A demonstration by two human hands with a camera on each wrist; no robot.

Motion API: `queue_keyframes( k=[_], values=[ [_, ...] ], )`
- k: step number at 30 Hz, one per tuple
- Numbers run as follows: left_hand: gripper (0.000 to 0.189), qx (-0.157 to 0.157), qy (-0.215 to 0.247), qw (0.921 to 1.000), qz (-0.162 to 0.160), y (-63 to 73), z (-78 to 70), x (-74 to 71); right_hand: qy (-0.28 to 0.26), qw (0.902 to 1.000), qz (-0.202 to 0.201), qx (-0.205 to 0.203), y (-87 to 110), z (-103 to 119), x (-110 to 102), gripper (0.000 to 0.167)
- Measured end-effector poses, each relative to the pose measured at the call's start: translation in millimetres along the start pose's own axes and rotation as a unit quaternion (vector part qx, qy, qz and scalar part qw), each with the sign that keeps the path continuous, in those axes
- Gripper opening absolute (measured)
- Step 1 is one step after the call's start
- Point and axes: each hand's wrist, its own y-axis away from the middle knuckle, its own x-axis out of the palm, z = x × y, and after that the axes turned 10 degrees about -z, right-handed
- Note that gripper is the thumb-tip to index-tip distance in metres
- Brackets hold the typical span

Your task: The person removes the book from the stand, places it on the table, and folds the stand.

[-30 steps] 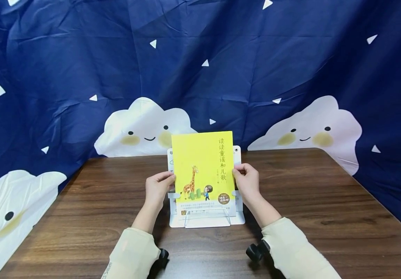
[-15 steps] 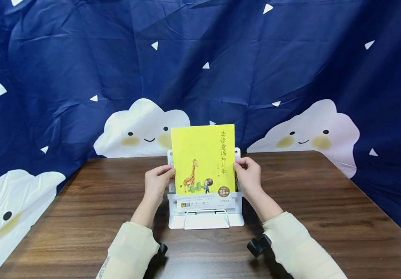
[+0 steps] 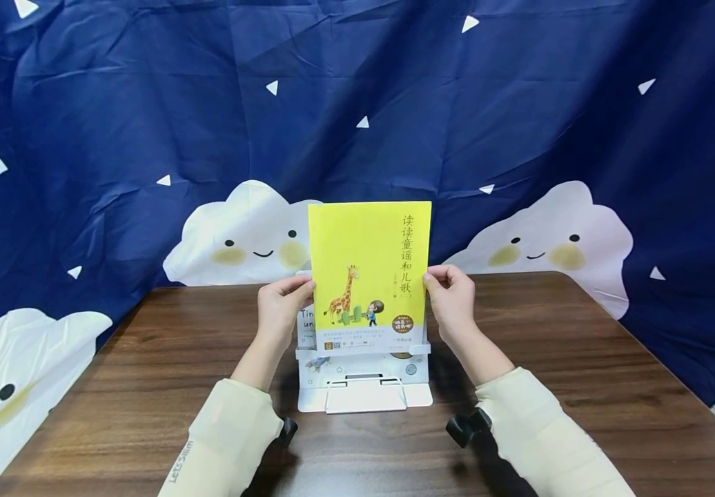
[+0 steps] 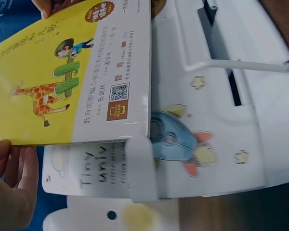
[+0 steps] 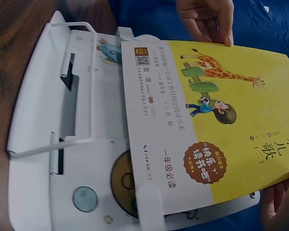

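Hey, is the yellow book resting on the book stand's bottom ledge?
No, a strip of the book stand shows between the yellow book and the bottom ledge in the head view.

Glossy paper book [image 3: 370, 269]; smooth bookstand [image 3: 360, 364]; wood-grain table [image 3: 128, 366], soft sheen; creased cloth backdrop [image 3: 332, 103].

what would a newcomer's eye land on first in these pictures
Probably the yellow book near the head view's centre, held by its side edges between left grip and right grip. Behind its lower part, a white stand rests on the brown table. Beyond, smiling white clouds show on the blue cloth.
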Motion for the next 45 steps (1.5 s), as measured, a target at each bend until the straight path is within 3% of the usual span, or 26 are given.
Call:
queue_keyframes(
  k=[3,4,7,9,11,15,22,25,32,38,39,41,44,45],
  values=[
    [0.017,-0.026,-0.001,0.9996,-0.008,25.4,-67.3,17.7,-0.021,0.9996,-0.006,-0.016,-5.1,-2,0,0.005],
    [0.015,-0.037,-0.002,0.9993,-0.01,35.3,-91.9,23.6,-0.051,0.9984,-0.002,-0.025,-12.2,-13,0,0.003],
    [0.018,-0.055,-0.043,0.9972,-0.026,67.7,-172.0,42.1,-0.063,0.9974,-0.004,-0.035,-16.6,-13,-1,0.003],
    [0.018,-0.06,-0.049,0.9967,-0.025,75.3,-192.4,46.8,-0.057,0.9973,-0.006,-0.045,-17.5,-7,-2,0.003],
    [0.019,-0.061,-0.047,0.9967,-0.024,76.9,-201.3,49.1,-0.029,0.9982,-0.013,-0.051,-12.0,10,-3,0.003],
    [0.017,-0.038,-0.026,0.9988,-0.018,72.8,-196.4,50.2,-0.028,0.9982,-0.006,-0.053,-11.3,26,-9,0.006],
    [0.023,0.024,0.009,0.9996,0.015,28.2,-104.2,45.9,-0.039,0.9986,0.007,-0.035,-16.4,32,-25,0.005],
    [0.027,0.038,0.011,0.999,0.02,21.7,-87.6,50.3,-0.045,0.9983,0.012,-0.035,-18.1,34,-32,0.009],
    [0.029,0.018,0.037,0.9984,0.04,26.2,-78.4,67.7,-0.049,0.998,0.019,-0.035,-29.3,30,-50,0.002],
    [0.029,-0.018,0.045,0.9978,0.045,39.0,-74.2,86.4,-0.11,0.992,0.054,-0.027,-70.5,-21,-73,0.013],
    [0.028,-0.024,0.045,0.9976,0.046,42.5,-75.8,88.5,-0.121,0.9907,0.058,-0.021,-73.4,-25,-77,0.013],
    [0.019,-0.043,0.04,0.9971,0.048,59.7,-102.0,91.6,-0.116,0.9917,0.054,-0.007,-68.3,-18,-81,0.01],
    [0.017,-0.077,0.034,0.9953,0.049,73.4,-117.6,95.6,-0.071,0.9966,0.042,0.004,-60.6,-8,-87,0.007],
    [0.015,-0.078,0.04,0.9949,0.049,75.8,-117.3,96.1,-0.083,0.9955,0.045,0.005,-67.1,-19,-90,0.008]
  ],
)
